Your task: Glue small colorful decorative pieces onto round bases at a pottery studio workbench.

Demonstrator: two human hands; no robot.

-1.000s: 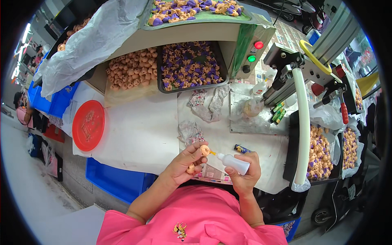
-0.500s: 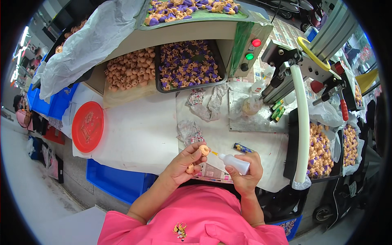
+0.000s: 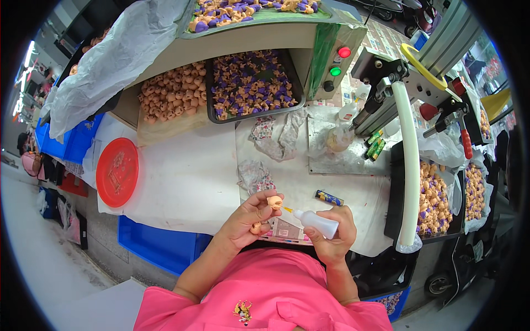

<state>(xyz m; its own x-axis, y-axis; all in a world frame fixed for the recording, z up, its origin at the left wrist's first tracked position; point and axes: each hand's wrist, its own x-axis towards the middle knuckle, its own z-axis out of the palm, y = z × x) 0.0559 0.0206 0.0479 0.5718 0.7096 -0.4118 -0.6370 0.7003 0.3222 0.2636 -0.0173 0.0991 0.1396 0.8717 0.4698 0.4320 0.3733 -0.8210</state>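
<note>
Between the thumb and fingers of my left hand [image 3: 247, 220] is a small peach-coloured doll head [image 3: 274, 202], its hollow opening showing. A second peach piece [image 3: 255, 228] is tucked lower in the same hand. My right hand [image 3: 335, 236] grips a white squeeze bottle [image 3: 320, 223], tilted so that its thin yellow tip points left at the doll head. The tip is at or very close to the opening; whether it touches I cannot tell. Beyond the bottle lies a blue glue tube [image 3: 329, 198] on the white-covered table [image 3: 187, 176].
A red plate [image 3: 117, 172] lies at left. Under the shelf are piled doll heads [image 3: 172, 94] and a black tray [image 3: 302, 99] of purple-and-peach parts. A press machine [image 3: 381, 83] with a white hose [image 3: 407, 165] stands at right, near bins of parts [image 3: 433, 198]. Crumpled cloths [image 3: 276, 138] lie mid-table.
The doll head has turned slightly in my left fingers and sits a little more to the left. The bottle has barely moved; the whole view has shifted slightly.
</note>
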